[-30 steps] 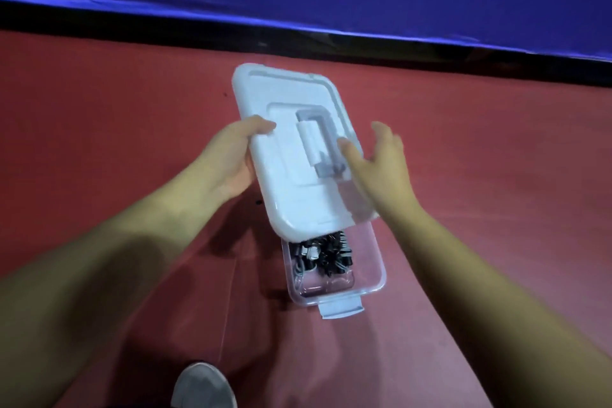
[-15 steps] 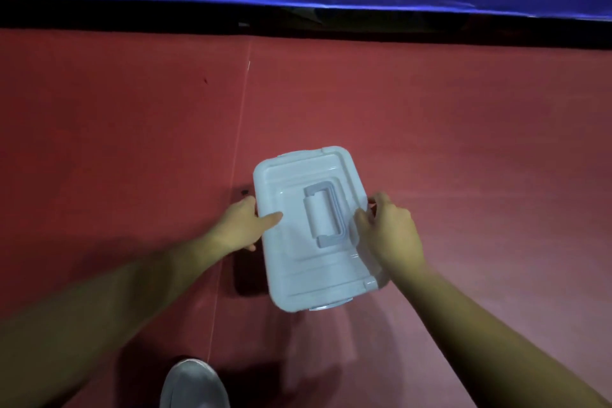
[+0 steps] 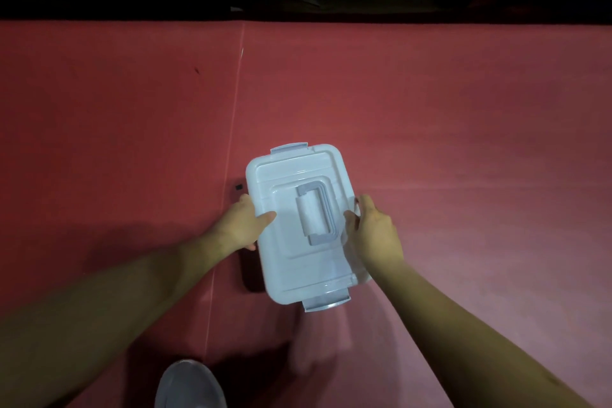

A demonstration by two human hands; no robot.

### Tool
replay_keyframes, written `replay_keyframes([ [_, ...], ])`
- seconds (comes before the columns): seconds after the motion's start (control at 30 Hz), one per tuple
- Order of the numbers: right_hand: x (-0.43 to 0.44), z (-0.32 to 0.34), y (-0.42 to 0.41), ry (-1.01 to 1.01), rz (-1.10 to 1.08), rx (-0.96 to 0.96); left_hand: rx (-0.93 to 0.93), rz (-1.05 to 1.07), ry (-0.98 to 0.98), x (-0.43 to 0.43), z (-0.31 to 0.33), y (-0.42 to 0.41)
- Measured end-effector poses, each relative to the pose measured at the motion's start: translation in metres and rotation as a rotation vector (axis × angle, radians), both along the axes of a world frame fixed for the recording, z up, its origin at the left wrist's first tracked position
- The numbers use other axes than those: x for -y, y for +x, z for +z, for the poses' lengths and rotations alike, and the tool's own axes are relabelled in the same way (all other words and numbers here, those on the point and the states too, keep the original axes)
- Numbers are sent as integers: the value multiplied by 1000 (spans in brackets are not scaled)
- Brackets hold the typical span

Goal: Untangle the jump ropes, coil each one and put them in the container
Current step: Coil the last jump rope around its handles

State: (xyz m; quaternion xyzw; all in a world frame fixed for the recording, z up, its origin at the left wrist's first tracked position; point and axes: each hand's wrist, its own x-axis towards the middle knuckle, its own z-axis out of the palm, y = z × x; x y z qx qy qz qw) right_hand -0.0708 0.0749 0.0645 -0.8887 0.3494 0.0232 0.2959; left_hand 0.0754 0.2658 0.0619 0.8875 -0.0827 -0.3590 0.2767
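The container [image 3: 326, 304] sits on open red floor [image 3: 463, 142] between the fingers. Left hand [image 3: 243, 225] and right hand [image 3: 374, 235] clamp the long edges of its lid [image 3: 291, 272], thumbs on top, wrists straight.

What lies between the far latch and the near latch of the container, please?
In the head view, the white lid spans from the far latch to the near latch, its grey handle flat at the middle.
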Motion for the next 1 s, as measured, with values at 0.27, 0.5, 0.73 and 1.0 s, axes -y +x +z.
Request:
replay_keyframes([
  [0.27,0,-3,-2,55,63,-100,89,-7,31,0,-9,6],
  [0.5,-39,-16,-47,-431,618,181,113,-91,109,0,0,25],
  [0.73,-54,-38,-60,-517,869,81,716,-822,112,-3,-10,-3],
  [1.0,-45,-44,-62,-297,856,188,572,-985,211,-16,-18,5],
])
